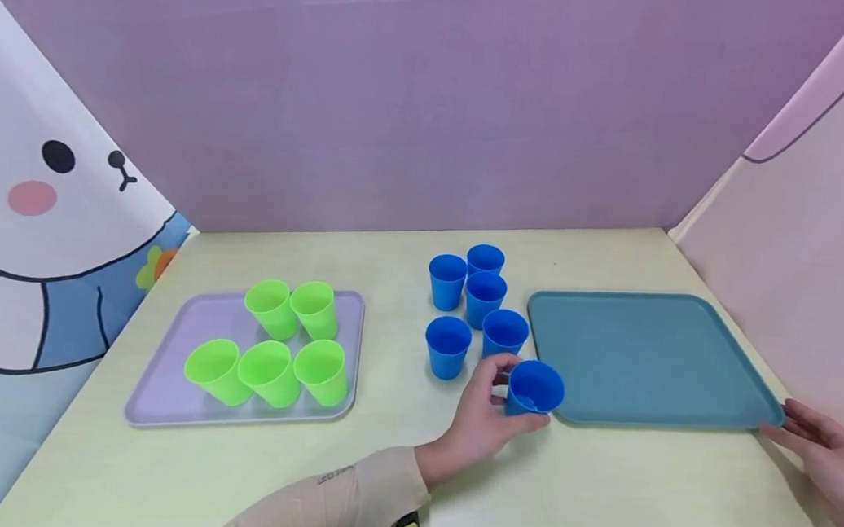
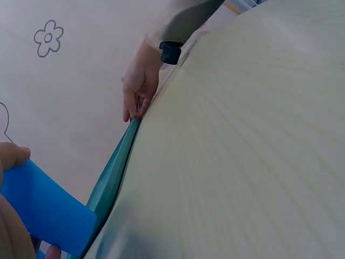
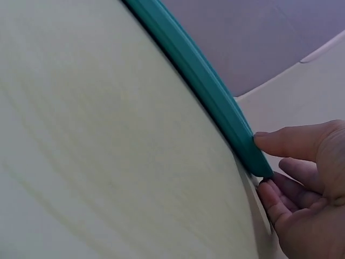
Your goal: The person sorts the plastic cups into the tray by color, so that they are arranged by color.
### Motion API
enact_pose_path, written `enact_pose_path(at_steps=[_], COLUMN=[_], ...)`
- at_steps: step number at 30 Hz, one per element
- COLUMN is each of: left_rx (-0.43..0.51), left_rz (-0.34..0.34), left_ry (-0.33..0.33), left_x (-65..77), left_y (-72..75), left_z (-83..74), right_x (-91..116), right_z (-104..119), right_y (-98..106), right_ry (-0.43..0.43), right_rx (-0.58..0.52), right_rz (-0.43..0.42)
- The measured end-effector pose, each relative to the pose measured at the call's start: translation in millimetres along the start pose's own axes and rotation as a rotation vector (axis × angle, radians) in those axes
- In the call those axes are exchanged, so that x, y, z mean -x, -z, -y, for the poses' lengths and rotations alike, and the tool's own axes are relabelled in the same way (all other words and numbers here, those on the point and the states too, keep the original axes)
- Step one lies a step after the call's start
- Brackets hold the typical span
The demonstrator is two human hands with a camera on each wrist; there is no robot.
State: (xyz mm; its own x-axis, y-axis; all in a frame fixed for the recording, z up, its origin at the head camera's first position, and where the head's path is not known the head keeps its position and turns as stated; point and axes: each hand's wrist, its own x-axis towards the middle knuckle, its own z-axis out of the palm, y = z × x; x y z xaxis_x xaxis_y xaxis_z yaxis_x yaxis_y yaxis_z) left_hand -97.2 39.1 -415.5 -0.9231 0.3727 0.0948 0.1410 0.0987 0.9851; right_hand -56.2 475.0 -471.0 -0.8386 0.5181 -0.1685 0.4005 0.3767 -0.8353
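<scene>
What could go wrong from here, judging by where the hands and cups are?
The left hand might knock over the blue cup just behind its held cup, as they appear close together.

The right hand pinches a corner of the teal tray, so a careless tug could tilt or shift it.

Pale table (image 1: 633,507): lilac tray (image 1: 201,317) left, teal tray (image 1: 650,361) right, five blue cups (image 1: 484,310) between.

The left forearm (image 1: 340,494) slants in, sleeved to the wrist; the left grip (image 1: 479,421), a bare hand, clasps with thumb and fingers curved towards each other. Well apart at the right, the right grip (image 1: 830,462) pinches, thumb opposite bent fingers (image 3: 276,204).
</scene>
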Motion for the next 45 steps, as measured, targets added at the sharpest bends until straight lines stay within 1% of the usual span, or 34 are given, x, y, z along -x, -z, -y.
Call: enact_pose_path(at_steps=[4, 7, 11, 14, 17, 20, 21, 24, 27, 32, 35, 42, 45], left_rx=[0.020, 0.034, 0.051, 0.054, 0.058, 0.070, 0.075, 0.088, 0.095, 0.105, 0.104, 0.056, 0.032], left_rz=[0.036, 0.058, 0.080, 0.093, 0.103, 0.101, 0.099, 0.094, 0.095, 0.099, 0.099, 0.068, 0.054], left_ry=[-0.011, -0.022, -0.024, -0.018, -0.023, -0.033, -0.036, -0.041, -0.043, -0.056, -0.071, -0.072, -0.071], left_x=[-2.0, -4.8, -9.7, -13.3, -17.1, -21.0, -22.3, -26.2, -30.4, -39.3, -45.5, -58.7, -64.5], left_y=[-4.0, -6.8, -11.0, -14.9, -19.7, -25.5, -27.5, -33.5, -39.7, -51.4, -59.3, -80.3, -88.4], left_z=[-3.5, -6.2, -9.8, -12.8, -15.0, -16.4, -16.8, -19.1, -21.9, -26.9, -29.7, -34.4, -34.7], right_x=[-6.9, -9.8, -8.0, -5.0, -2.0, -0.4, -0.3, -1.9, -3.0, -1.6, -1.1, 0.4, 1.0], right_z=[-0.2, -3.4, -8.5, -8.8, -5.7, -3.4, -3.7, -6.4, -8.2, -5.8, -5.5, -6.1, -6.8], right_y=[-0.1, 0.0, 2.0, 4.1, 4.3, 2.3, 1.1, -1.1, -1.3, 1.7, 2.8, 4.3, 4.8], right_ry=[-0.044, -0.027, 0.041, 0.084, 0.106, 0.123, 0.128, 0.137, 0.144, 0.161, 0.156, 0.143, 0.146], right_rx=[0.069, 0.082, 0.037, -0.086, -0.133, -0.095, -0.069, -0.042, -0.048, -0.111, -0.134, -0.100, -0.087], right_rz=[-0.002, -0.014, -0.011, 0.030, 0.053, 0.051, 0.049, 0.045, 0.048, 0.053, 0.047, 0.048, 0.060])
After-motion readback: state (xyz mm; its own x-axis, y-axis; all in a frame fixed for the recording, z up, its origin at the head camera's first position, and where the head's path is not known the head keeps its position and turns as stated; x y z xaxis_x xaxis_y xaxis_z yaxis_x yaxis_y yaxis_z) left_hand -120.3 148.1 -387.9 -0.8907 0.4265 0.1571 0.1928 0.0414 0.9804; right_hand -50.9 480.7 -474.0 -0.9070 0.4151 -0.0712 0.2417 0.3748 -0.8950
